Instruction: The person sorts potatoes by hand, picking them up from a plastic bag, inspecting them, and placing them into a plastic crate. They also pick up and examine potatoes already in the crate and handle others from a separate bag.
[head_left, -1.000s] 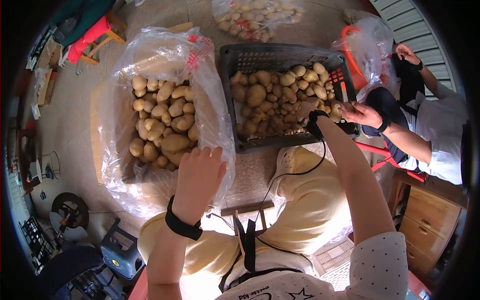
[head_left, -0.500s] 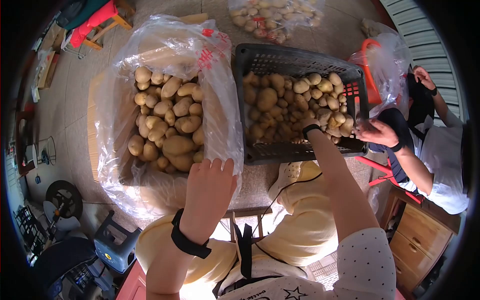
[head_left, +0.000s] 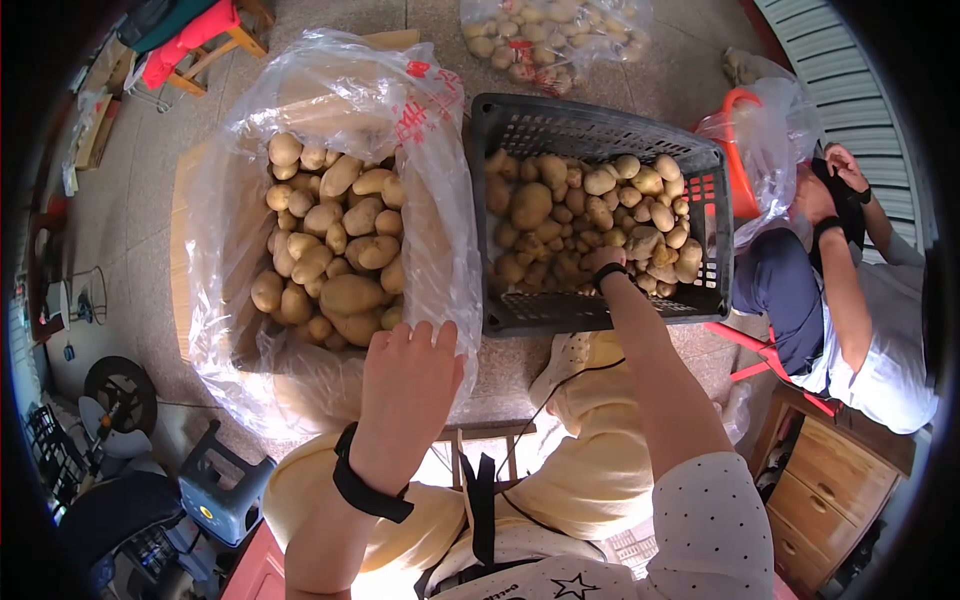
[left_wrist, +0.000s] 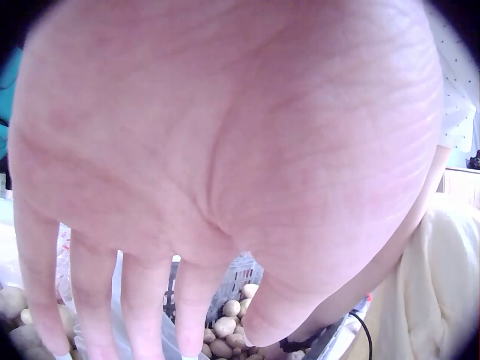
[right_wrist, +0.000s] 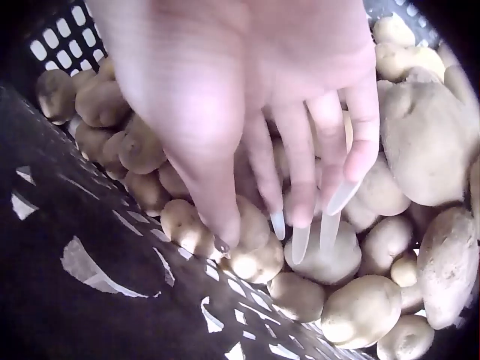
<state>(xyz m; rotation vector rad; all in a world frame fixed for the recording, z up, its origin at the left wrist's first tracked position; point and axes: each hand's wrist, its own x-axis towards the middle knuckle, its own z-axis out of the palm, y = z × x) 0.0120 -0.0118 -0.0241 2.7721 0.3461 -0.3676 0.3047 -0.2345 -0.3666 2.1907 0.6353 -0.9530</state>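
Note:
My left hand (head_left: 405, 390) hovers over the near right edge of a box lined with a clear plastic bag (head_left: 440, 240), its fingers extended and apart. In the left wrist view its bare palm (left_wrist: 225, 150) fills most of the picture. Potatoes (head_left: 350, 290) lie heaped inside the lined box. My right hand (head_left: 606, 260) reaches down into a black plastic crate (head_left: 600, 115) of smaller potatoes (head_left: 530, 205). Seen from the right wrist, the right hand's fingers (right_wrist: 300, 195) point down loosely among the potatoes, the thumb at a potato (right_wrist: 255, 259) by the crate wall.
Another person (head_left: 850, 290) sits at the right beside an orange bucket (head_left: 740, 170) and plastic bags. A clear bag of potatoes (head_left: 560, 40) lies beyond the crate. A blue stool (head_left: 225, 490) stands at lower left, a wooden drawer cabinet (head_left: 830, 490) at lower right.
My right hand has moved left and nearer the crate's near side among the potatoes. The other person's near hand has drawn back from the crate. My left hand stays by the bag's edge.

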